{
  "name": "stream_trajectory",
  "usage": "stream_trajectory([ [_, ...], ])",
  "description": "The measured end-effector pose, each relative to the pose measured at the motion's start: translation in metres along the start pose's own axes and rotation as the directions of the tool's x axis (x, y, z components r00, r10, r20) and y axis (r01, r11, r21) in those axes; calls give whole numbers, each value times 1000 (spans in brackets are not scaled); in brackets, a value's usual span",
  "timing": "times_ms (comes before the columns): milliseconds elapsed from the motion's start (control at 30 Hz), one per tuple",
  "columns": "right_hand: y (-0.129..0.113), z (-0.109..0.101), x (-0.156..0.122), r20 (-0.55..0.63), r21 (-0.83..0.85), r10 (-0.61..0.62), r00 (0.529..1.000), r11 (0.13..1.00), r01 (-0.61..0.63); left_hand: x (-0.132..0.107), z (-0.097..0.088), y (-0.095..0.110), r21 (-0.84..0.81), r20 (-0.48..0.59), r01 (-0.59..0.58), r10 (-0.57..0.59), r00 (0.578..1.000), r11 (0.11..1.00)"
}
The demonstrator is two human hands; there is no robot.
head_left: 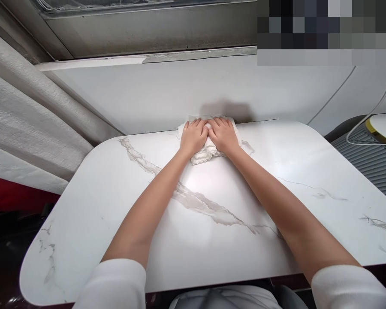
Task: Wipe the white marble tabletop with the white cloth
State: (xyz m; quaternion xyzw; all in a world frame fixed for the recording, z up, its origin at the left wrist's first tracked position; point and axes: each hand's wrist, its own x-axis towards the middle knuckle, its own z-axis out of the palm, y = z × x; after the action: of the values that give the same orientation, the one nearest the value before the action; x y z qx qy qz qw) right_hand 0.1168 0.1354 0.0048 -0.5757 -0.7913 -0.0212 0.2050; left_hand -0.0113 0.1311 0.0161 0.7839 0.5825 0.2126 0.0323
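A white crumpled cloth (203, 155) lies at the far edge of a white marble-patterned table (212, 240), close to the wall. My left hand (193, 136) rests flat on the cloth's left half, fingers stretched forward and together. My right hand (223, 135) presses flat on the right half, its fingers side by side and touching the left hand's. Both arms reach straight out across the tabletop. Most of the cloth is hidden under the two palms; only its near fringe and side edges show.
A white wall (180, 90) rises right behind the table, with a window frame (148, 30) above. A grey curtain (25, 111) hangs at the left. At the right stands a grey ribbed surface (369, 163) with a white cable (366, 128).
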Motion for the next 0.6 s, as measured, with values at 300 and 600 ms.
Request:
stream_trajectory([
  [300,-28,-2,-22,37,52,-87,996,995,85,-40,-14,-10,70,-9,74,-74,997,995],
  [600,-48,-17,-89,16,3,-87,996,996,87,-98,-28,9,47,38,16,-18,999,999],
])
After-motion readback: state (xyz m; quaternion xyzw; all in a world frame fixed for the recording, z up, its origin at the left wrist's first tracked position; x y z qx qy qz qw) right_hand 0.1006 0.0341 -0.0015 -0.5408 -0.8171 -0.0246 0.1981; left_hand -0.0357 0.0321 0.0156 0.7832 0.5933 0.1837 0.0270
